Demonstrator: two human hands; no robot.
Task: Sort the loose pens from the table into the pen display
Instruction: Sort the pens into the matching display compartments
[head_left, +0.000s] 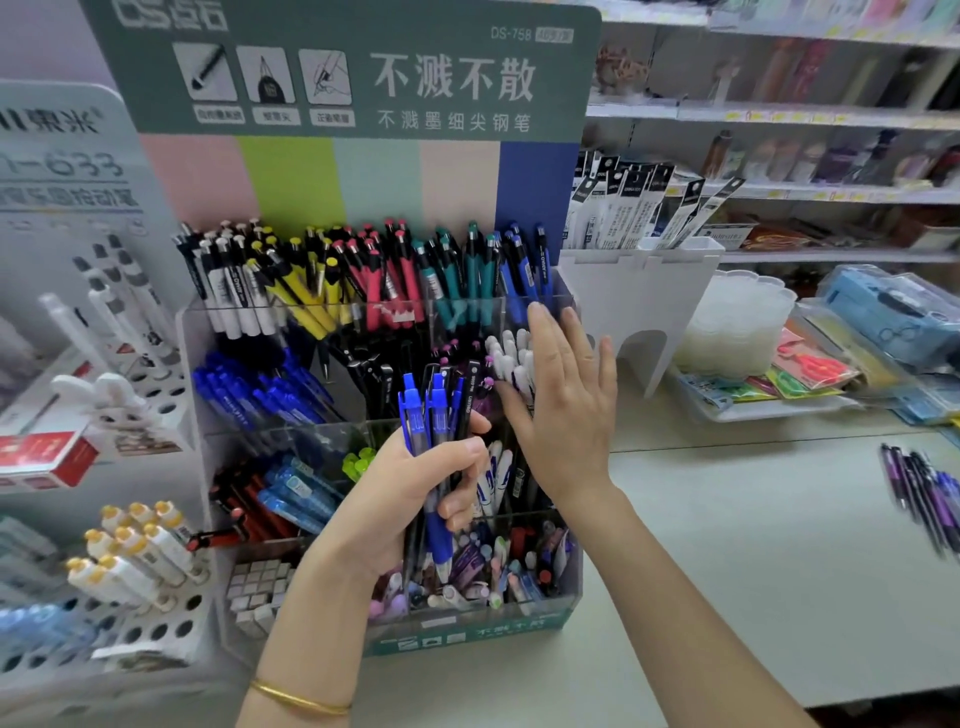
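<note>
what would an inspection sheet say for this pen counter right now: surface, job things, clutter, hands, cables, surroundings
surface: pale table, partly bare in front of the person
job's things: pen display with its compartments full of pens; bundle of pens, blue and black, held in front of it; loose pens lying at the table's right edge
clutter: white stand with refill packs; tray of packets behind it
hands: left hand grips the bundle; right hand open, fingers straight, at the white pens in the display
cables: nothing seen
surroundings: shop shelves of goods at the back; other pen racks to the left
</note>
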